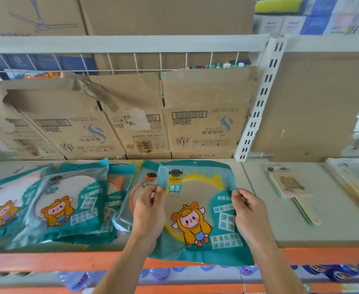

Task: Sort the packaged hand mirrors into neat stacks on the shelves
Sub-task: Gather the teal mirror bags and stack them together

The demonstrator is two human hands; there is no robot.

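Observation:
A teal packaged hand mirror (197, 211) with a yellow rim and a cartoon sheep is held flat over the front of the shelf (259, 209). My left hand (149, 215) pinches its left edge and my right hand (250, 217) pinches its right edge. Under it lies another pack with an orange-rimmed mirror (136, 194). Further left, several more teal mirror packs (68, 206) lie overlapping in a loose spread, reaching the left edge of the frame.
Flattened cardboard (132, 124) lines the shelf back. A white slotted upright (259, 102) divides the bays. To the right lie handled mirrors in clear packs (291, 187). The shelf front has an orange strip (47, 262); blue bottles (159, 274) sit on the shelf below.

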